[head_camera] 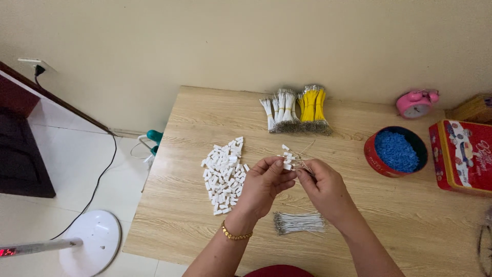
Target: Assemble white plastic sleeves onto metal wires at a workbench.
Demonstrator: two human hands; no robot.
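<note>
At centre of the wooden worktop (184, 215), raised a little above its surface, the left hand (262, 187) and right hand (324, 189) meet fingertip to fingertip. Left hand: fingers pinched on a small white connector piece (287, 166), gold bracelet (234, 235) at the wrist. Right hand: fingers closed on a few thin white wires (306, 167) whose ends reach toward that piece; whether the wire ends sit inside it cannot be told. Just beyond the fingertips, a few more white pieces (287, 153) lie loose on the worktop. Left of the hands: a spread pile of small white connector housings (223, 174). Below the hands, near the front edge: a flat bundle of white wires (299, 223). Far side, close to the wall: banded bundles of white wires (279, 113) touching banded bundles of yellow wires (312, 109). Right of the hands, well apart: a round red tin (370, 154) filled with small blue pieces (395, 151); beside it, a rectangular red tin (464, 156); behind these, a pink alarm clock (415, 103). On the floor at left: a white round fan base (95, 241) and a black cable (100, 174).
</note>
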